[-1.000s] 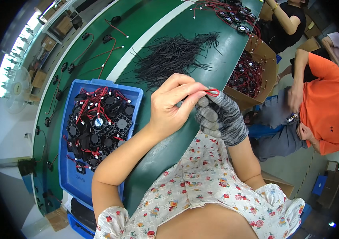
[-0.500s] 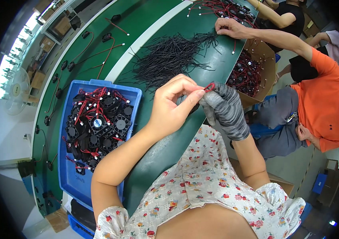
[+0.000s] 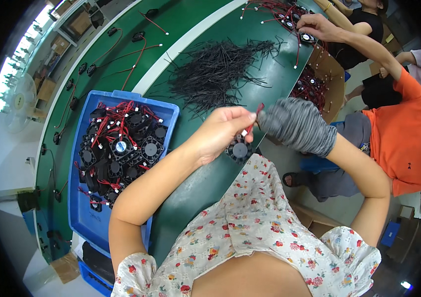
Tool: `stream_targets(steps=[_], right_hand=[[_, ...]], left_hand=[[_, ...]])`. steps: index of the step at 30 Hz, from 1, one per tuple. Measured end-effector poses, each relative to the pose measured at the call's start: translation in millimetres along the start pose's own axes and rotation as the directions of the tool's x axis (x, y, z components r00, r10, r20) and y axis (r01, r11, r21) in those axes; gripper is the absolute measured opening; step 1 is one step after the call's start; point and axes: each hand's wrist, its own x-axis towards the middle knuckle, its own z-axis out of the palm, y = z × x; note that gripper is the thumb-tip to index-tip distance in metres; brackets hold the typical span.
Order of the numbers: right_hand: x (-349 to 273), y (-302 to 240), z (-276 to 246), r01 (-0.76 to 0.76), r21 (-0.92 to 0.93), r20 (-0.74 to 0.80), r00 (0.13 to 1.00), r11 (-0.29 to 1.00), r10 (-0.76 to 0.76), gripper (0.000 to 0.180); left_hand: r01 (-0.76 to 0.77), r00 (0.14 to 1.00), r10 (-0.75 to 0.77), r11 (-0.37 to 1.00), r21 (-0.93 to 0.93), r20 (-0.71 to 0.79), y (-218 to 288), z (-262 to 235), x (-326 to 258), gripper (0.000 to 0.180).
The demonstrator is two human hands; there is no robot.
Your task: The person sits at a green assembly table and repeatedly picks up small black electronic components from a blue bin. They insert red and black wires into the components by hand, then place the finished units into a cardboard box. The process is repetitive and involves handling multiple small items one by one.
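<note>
Between its thumb and fingers, my left hand [image 3: 222,129] pinches the bundled red wire [image 3: 260,108] of a small black cooling fan. The fan [image 3: 239,150] hangs below that hand, over the green table's edge. In a grey knitted glove, my right hand [image 3: 299,126] is curled close to the left fingertips, beside the wire. Its fingers are closed and partly blurred, so what they grip is hidden. Beyond my hands, a loose heap of thin black ties [image 3: 210,74] lies on the table.
At left stands a blue bin [image 3: 174,116] of wired black fans [image 3: 121,147]. Beyond a white rail, more fans lie on a green belt [image 3: 121,47]. A co-worker in orange [image 3: 403,138] reaches toward fans at the far end, above a cardboard box [image 3: 336,84] of fans.
My right hand has moved away to the right, its elbow swinging outward. The fan now shows below my left hand. The co-worker's hand has shifted from the black ties to the fans.
</note>
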Motion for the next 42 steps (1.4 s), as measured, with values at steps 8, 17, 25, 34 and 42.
stream_targets(steps=[8,17,25,34,42], right_hand=[[10.5,-19.8,-4.2,-0.397,0.868,0.497,0.699,-0.300,0.514,0.029],[0.2,-20.5,2.3,-0.369,0.922,0.208,0.733,0.122,0.647,0.010],[-7.1,-9.7,-1.1,-0.323,0.918,0.129,0.792,0.230,0.597,0.012],[-9.2,-10.3,-13.8,-0.252,0.957,0.288,0.814,-0.141,0.504,0.015],[-13.1,0.6,-9.6,-0.393,0.917,0.327,0.842,0.071,0.429,0.015]], left_hand=[[-0.384,0.913,0.393,0.918,0.097,-0.112,1.3,2.5,2.7,0.009],[-0.251,0.967,0.252,0.968,0.022,-0.032,3.6,5.1,0.2,0.010],[-0.024,0.985,0.046,0.991,-0.131,0.164,7.5,1.3,-1.3,0.009],[0.085,0.958,-0.037,0.983,-0.160,0.285,9.8,3.8,-7.2,0.011],[-0.010,0.995,-0.007,0.988,0.157,0.104,9.5,9.2,-7.0,0.020]])
